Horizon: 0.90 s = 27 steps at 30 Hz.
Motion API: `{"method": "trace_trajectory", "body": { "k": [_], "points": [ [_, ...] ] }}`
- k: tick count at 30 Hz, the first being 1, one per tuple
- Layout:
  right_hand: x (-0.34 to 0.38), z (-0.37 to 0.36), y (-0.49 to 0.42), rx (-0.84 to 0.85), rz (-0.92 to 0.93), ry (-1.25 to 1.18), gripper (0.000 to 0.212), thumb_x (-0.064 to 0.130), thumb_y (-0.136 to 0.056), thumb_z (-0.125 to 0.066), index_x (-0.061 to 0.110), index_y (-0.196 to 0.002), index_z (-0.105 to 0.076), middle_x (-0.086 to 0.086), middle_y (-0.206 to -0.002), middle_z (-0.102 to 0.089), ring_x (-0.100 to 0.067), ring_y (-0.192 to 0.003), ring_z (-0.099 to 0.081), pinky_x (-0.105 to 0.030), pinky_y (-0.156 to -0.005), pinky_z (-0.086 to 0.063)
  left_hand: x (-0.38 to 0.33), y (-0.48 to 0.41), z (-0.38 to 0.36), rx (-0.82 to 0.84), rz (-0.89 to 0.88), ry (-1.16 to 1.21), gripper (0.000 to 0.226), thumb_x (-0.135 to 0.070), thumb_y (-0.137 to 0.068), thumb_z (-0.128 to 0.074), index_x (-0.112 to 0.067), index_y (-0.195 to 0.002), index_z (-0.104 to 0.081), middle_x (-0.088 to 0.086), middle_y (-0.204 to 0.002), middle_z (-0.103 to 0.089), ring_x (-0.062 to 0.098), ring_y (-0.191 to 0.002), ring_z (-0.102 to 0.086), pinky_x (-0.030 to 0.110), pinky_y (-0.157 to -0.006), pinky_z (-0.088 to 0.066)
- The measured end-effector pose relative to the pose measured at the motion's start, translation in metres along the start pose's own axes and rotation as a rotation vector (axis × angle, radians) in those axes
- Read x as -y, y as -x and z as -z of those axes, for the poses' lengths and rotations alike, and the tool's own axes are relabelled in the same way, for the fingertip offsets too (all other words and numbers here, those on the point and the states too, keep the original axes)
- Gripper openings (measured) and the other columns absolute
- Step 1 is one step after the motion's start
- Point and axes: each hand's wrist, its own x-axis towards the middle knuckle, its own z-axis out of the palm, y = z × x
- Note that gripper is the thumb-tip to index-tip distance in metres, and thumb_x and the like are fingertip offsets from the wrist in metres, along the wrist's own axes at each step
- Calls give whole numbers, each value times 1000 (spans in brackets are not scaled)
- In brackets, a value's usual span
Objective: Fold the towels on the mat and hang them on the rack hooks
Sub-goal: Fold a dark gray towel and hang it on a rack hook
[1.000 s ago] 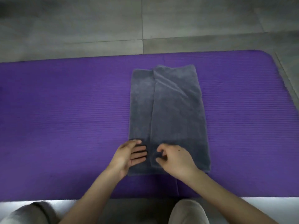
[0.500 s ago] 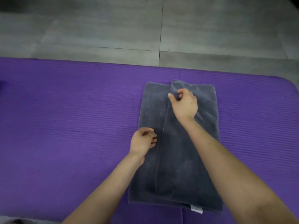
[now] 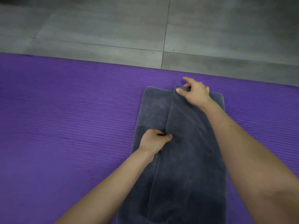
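Towel (image 3: 191, 151), folded lengthwise, long axis pointing away, on mat (image 3: 64, 118)

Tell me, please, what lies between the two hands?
Only the towel: its folded layer's edge runs from the left hand to the right hand, as the head view shows.

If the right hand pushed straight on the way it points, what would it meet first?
The right hand pinches the far edge of the grey towel and points away from the person. Ahead lies only a strip of purple mat, then tiled floor; nothing else shows in that line.
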Motion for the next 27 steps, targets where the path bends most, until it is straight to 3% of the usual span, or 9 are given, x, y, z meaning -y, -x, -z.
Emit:
{"method": "trace_trajectory", "body": {
  "k": [3,6,9,11,13,17,20,24,27],
  "points": [
    [-1,0,-4,43,-20,-40,45,39,-84,-66,27,-127,-56,4,-121,-61,-21,-124,-45,-38,-106,-17,-1,3,-3,21,-9,6,18,-26,-78,-73,-8,-77,-72,1,-64,-65,11,-55,-55,22,-50,-40],
    [-4,3,-7,137,-57,-193,17,40,-77,-72,28,-89,-71,13,-89,-70,-18,-106,-58,-47,-110,-25,0,7,-4,35,5,76,22,-24,-77,-74,-4,-86,-73,12,-85,-73,23,-75,-67,35,-65,-52],
    [-5,18,-2,251,-51,-497,8,26,-79,-74,19,-77,-71,10,-65,-70,-9,-67,-66,-31,-74,-53,0,11,-3,85,48,208,20,-20,-80,-72,-3,-91,-72,10,-90,-73,21,-84,-69,30,-73,-54],
    [-5,31,3,288,-40,-632,3,16,-83,-69,13,-83,-68,7,-61,-68,-7,-57,-63,-23,-58,-53,-3,12,0,137,78,266,23,-19,-82,-71,-2,-97,-70,10,-95,-73,23,-89,-68,35,-81,-54],
    [-8,43,8,277,-24,-742,1,11,-84,-66,11,-84,-66,6,-61,-68,-6,-55,-63,-20,-56,-53,-6,13,3,200,87,285,24,-17,-84,-69,-4,-103,-67,8,-100,-72,20,-92,-68,37,-86,-54],
    [-10,62,16,264,9,-864,20,24,-60,-78,12,-75,-70,6,-61,-69,-4,-55,-63,-19,-55,-52,4,22,10,276,24,90,19,-12,-82,-69,-13,-98,-60,5,-100,-68,18,-97,-66,37,-85,-53],
    [2,64,20,280,36,-854,28,37,-43,-79,19,-64,-75,8,-61,-69,-2,-55,-62,-17,-55,-51,18,32,20,305,62,84,13,-9,-84,-67,-14,-94,-60,2,-92,-64,13,-82,-64,31,-75,-55],
    [26,54,23,253,73,-812,25,39,-44,-79,23,-63,-75,10,-60,-69,0,-56,-62,-17,-56,-51,28,49,40,313,88,257,6,-10,-86,-65,-15,-89,-62,1,-87,-67,11,-73,-66,27,-67,-57],
    [48,44,19,234,89,-769,6,22,-71,-77,19,-67,-73,13,-60,-68,2,-57,-60,-16,-59,-50,32,65,55,285,34,310,4,-9,-87,-63,-13,-89,-63,-1,-81,-68,8,-68,-66,25,-60,-56]
  ]
}}
